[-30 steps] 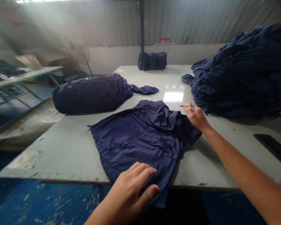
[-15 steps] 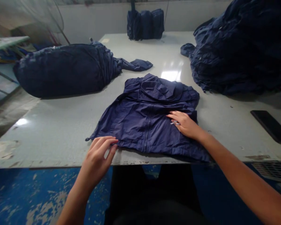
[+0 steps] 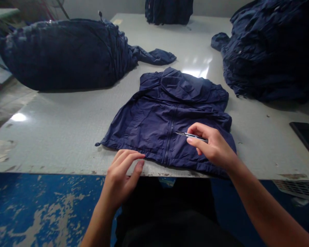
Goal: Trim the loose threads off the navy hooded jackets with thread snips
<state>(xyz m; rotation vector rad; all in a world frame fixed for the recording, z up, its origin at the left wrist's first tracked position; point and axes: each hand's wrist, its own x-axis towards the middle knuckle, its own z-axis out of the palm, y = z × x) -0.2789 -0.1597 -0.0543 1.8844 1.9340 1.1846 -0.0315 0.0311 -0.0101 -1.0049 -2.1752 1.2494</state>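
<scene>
- Head view: we see a jacket (image 3: 170,120) lying flat on the table (image 3: 67,133), front up, zipper running from 12 to 6 o'clock, hem at the near edge. Spread this way, the zipper line and hem are fully exposed to both hands.
- Right hand (image 3: 211,147) rests on the jacket at 3 o'clock of the zipper. Its fingers are curled closed around a slim metal tool (image 3: 192,136), possibly snips, whose tip points toward 9 o'clock at the zipper. We judge this grip keeps the tip low and steady over the cloth.
- Left hand (image 3: 122,173) sits at 7 o'clock of the jacket, fingers loosely half-open and holding nothing; the fingertips (image 3: 139,157) touch the table edge just beside the hem. We judge it is placed to steady or tension the hem.
- Containers: a tied sack (image 3: 61,53) at 10 o'clock is stuffed full; its contents are hidden.
- A loose pile (image 3: 270,51) of like garments lies at 2 o'clock, a folded stack (image 3: 168,10) at 12 o'clock.
- A phone (image 3: 306,137) lies at 3 o'clock, well apart.
</scene>
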